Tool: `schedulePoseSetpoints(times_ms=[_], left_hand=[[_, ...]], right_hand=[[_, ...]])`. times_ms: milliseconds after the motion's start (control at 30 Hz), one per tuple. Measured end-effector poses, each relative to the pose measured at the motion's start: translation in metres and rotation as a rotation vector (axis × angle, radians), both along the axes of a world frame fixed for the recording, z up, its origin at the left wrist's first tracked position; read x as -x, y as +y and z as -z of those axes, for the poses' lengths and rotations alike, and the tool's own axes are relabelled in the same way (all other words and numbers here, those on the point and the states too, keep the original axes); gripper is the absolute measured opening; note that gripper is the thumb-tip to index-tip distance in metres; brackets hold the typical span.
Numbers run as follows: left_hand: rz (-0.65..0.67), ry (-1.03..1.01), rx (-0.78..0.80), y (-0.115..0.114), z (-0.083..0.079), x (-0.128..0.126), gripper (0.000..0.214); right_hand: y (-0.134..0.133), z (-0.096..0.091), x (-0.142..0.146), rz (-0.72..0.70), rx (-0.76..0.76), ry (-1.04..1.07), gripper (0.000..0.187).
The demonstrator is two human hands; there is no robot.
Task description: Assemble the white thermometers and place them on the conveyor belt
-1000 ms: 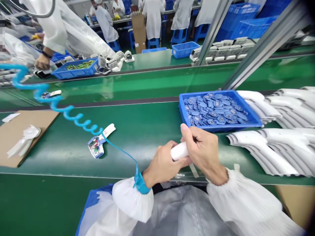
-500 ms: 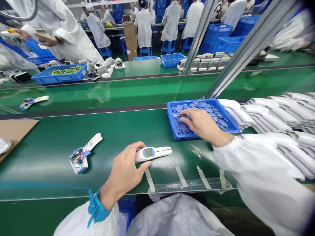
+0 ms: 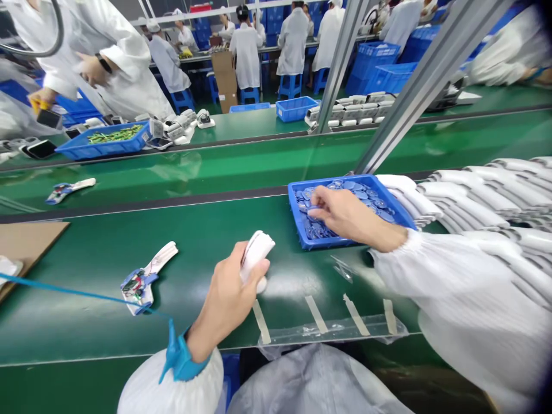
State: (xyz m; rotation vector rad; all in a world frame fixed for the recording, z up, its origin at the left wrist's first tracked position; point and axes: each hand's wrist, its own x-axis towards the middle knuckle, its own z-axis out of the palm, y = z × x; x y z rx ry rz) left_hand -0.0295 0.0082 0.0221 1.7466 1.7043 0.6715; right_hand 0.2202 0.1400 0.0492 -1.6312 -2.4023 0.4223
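Left of the blue tray, grips the white device in the left hand, with long axis slanting forward and rightward; dips the right hand, nearer the blue pieces, among them, bunched, cannot tell whether gripping one.

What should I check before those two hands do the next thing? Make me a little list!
1. Left hand has hold of the white housing: ok, thumb and fingers are around it.
2. Right hand is at the blue tray: ok, it is over the tray's blue pieces.
3. Right hand has picked out one piece: cannot tell, the fingertips are too close to the pile.
4. Blue wrist strap is on: ok, it circles the left wrist.
5. Open unit on the left is closed up: not ok, its insides show.
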Motion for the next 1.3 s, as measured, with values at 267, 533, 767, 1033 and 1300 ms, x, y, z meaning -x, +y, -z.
schedulePoseSetpoints(times_ms=[267, 533, 767, 1033, 1300], left_hand=[[0.109, -0.226, -0.032, 0.006, -0.006, -0.032, 0.02], [0.192, -0.275, 0.04, 0.006, -0.009, -0.031, 0.032], [0.219, -0.21, 0.053, 0.004, -0.013, -0.03, 0.04], [0.213, 0.211, -0.341, 0.002, 0.006, -0.036, 0.025], [0.127, 0.131, -0.433, -0.006, 0.018, -0.043, 0.031]], right_hand=[[-0.083, 0.007, 0.02, 0.188, 0.528, 1.049, 0.05], [-0.102, 0.034, 0.037, 0.163, 0.232, 1.214, 0.027], [-0.105, 0.024, 0.031, 0.104, 0.054, 0.937, 0.024], [-0.111, 0.03, 0.03, -0.032, -0.085, 0.682, 0.02], [-0.136, 0.04, 0.001, -0.094, -0.005, 0.551, 0.018]])
